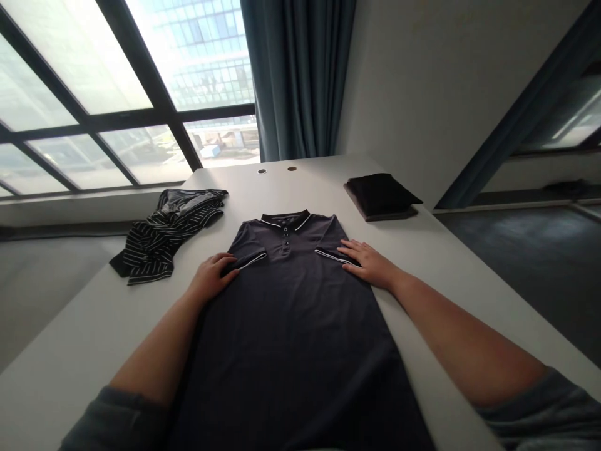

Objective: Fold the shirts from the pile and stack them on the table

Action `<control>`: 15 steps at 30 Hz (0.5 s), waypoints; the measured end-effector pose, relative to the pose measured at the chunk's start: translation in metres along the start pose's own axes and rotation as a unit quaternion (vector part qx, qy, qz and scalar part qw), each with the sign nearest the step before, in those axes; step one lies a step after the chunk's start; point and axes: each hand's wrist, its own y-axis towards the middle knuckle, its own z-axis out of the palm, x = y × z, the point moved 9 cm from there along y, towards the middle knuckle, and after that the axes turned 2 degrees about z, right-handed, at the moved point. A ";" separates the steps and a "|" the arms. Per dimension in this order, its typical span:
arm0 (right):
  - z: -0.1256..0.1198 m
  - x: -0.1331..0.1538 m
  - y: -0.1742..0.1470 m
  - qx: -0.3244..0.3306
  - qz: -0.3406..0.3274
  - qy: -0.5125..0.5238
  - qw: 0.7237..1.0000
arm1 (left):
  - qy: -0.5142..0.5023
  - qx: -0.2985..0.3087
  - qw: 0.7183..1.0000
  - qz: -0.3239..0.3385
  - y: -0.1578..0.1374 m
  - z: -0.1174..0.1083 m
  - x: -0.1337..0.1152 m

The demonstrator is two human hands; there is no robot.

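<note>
A dark polo shirt (295, 319) lies face up and flat in front of me, its collar at the far end. White piping edges the collar and both sleeve cuffs, and several buttons run down the placket. The short sleeves are turned inward over the chest. My left hand (213, 275) rests on the shirt's left edge beside the sleeve, fingers laid flat. On the opposite side, my right hand (369, 262) lies with fingers spread over the right sleeve and the shirt's edge. Neither hand grips the fabric visibly.
A crumpled black-and-white striped garment (162, 235) lies at the table's left edge. Folded dark clothes (382, 195) are stacked at the back right. The white table (310, 178) has two round holes at its far end, near a blue curtain (300, 81) and windows.
</note>
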 end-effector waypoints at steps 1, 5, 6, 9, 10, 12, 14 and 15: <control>-0.001 0.000 0.000 -0.005 -0.003 0.004 1.000 | -0.001 0.001 1.000 0.003 -0.001 0.001 0.001; -0.008 0.003 -0.004 -0.017 -0.012 0.032 0.999 | 0.002 -0.005 1.000 0.002 -0.001 0.005 0.005; -0.011 0.003 -0.004 -0.022 -0.012 0.041 0.999 | 0.002 -0.007 1.000 0.001 -0.001 0.006 0.006; -0.025 0.006 0.001 -0.059 -0.010 0.045 0.997 | 0.001 -0.006 1.000 -0.004 0.000 0.009 0.008; -0.030 0.007 0.006 -0.072 -0.014 0.032 0.997 | 0.002 -0.004 1.000 -0.005 0.000 0.009 0.009; -0.036 0.012 0.021 -0.085 -0.026 -0.010 0.996 | 0.004 -0.001 1.000 -0.006 0.001 0.010 0.008; -0.037 0.015 0.043 -0.072 -0.033 -0.057 0.995 | 0.004 0.002 1.000 -0.011 0.000 0.009 0.008; -0.036 0.014 0.055 -0.059 -0.033 -0.079 0.995 | 0.003 0.002 1.000 -0.013 0.000 0.009 0.008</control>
